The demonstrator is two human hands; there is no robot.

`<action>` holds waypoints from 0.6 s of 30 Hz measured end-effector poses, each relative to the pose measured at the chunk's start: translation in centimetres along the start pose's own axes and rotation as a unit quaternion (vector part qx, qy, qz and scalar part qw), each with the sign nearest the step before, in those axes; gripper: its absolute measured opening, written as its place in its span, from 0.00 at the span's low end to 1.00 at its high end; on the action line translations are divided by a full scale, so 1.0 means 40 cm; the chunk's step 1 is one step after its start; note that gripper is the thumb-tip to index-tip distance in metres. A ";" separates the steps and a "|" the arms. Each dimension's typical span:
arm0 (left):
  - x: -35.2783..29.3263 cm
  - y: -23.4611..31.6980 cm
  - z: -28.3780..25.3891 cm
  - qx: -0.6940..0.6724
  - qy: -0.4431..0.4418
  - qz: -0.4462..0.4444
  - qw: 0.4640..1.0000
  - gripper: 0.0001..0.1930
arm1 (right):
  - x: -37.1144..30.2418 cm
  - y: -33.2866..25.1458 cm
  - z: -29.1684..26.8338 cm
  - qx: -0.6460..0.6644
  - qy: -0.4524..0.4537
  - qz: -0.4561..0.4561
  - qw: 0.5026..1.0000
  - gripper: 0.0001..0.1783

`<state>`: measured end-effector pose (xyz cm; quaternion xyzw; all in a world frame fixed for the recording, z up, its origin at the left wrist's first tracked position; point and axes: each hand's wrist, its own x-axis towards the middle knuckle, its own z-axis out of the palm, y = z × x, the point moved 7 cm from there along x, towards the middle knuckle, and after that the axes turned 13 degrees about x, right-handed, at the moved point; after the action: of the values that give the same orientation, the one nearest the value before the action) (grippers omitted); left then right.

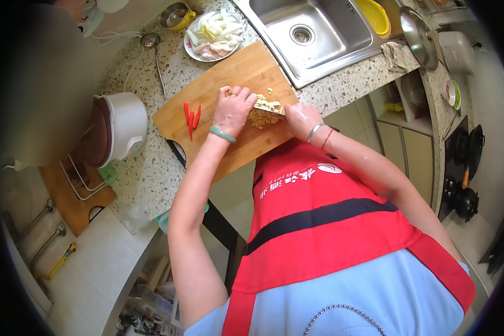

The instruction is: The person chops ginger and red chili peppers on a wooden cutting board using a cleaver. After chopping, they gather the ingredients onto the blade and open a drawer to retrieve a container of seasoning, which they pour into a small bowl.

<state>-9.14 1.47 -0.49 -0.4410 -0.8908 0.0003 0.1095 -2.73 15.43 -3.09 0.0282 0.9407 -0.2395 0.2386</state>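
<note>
My right hand [303, 120] is closed round the handle end of a kitchen knife [274, 110], at the right part of a wooden cutting board [229, 84]. The fingers of my left hand [233, 110] are bent together at the far end of the blade. Small pale yellow chopped pieces [267, 103] lie along the blade, their kind too small to tell. Beside it, on my side, is a heap of brownish minced bits [260, 119]. Several red chili peppers [191, 117] rest on the board left of my left hand.
Behind the board stands a plate [191, 51] of pale slices and raw meat. A steel sink [330, 33] is at the back right. A ladle [159, 64] lies near the board's left corner, and a white rice cooker [126, 124] stands further left. Black pans [466, 168] are far right.
</note>
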 end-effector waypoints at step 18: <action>0.084 0.024 0.005 0.022 0.007 0.020 1.000 0.03 | 0.020 0.052 -0.037 -0.013 0.012 0.010 1.000 0.11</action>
<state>-10.39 4.73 -0.11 -0.4563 -0.8807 0.0190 0.1259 -3.74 17.93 -3.23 0.0370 0.9462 -0.2241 0.2304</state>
